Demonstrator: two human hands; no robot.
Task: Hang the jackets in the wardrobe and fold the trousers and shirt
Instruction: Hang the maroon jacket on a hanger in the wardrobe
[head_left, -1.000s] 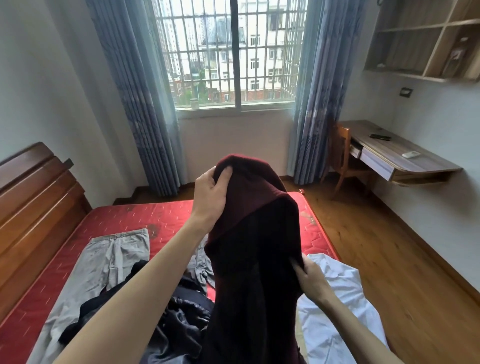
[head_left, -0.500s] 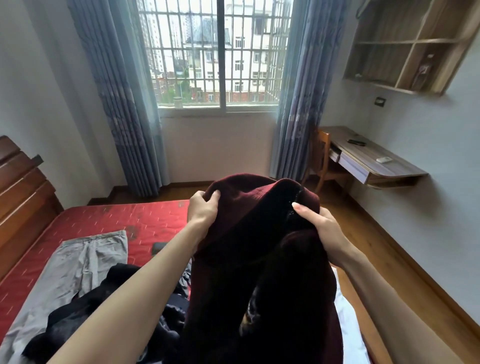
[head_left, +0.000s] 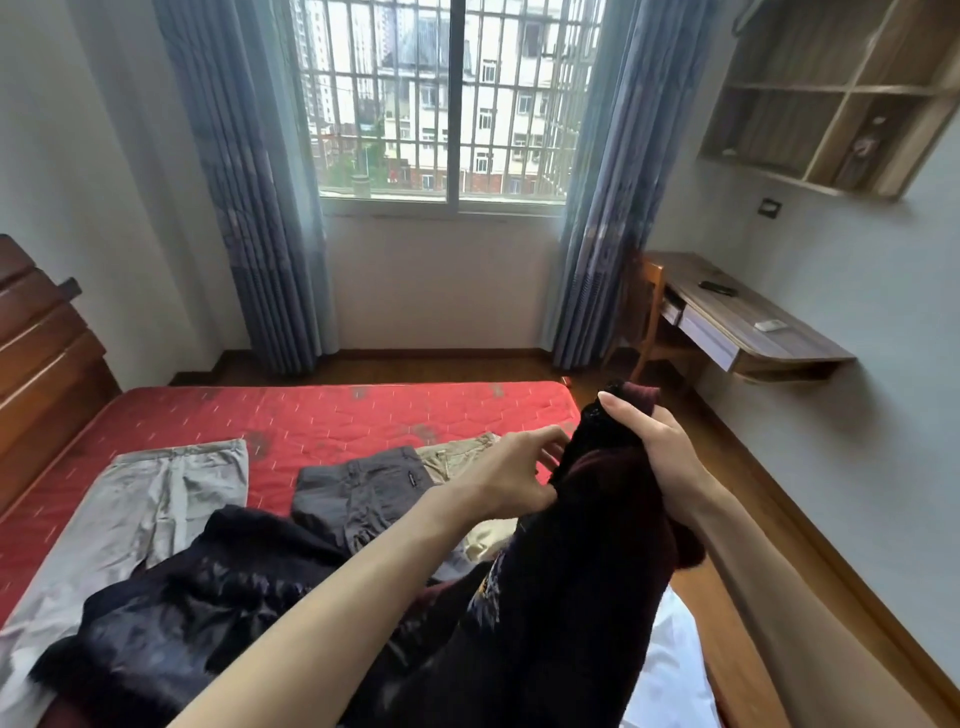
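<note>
Several garments lay on a red bed (head_left: 363, 415) below a barred window (head_left: 452, 98); right hand (head_left: 660, 447) gripped the maroon jacket (head_left: 587, 561), hanging lengthwise at the bed's right edge; left hand (head_left: 514, 473) loosely spread beside it

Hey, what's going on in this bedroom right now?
A person is sorting clothes at a bed. Their right hand grips a dark red jacket, while the left hand reaches toward it with loose fingers. A black jacket, grey trousers and darker trousers lie on the mattress, unfolded.
</note>
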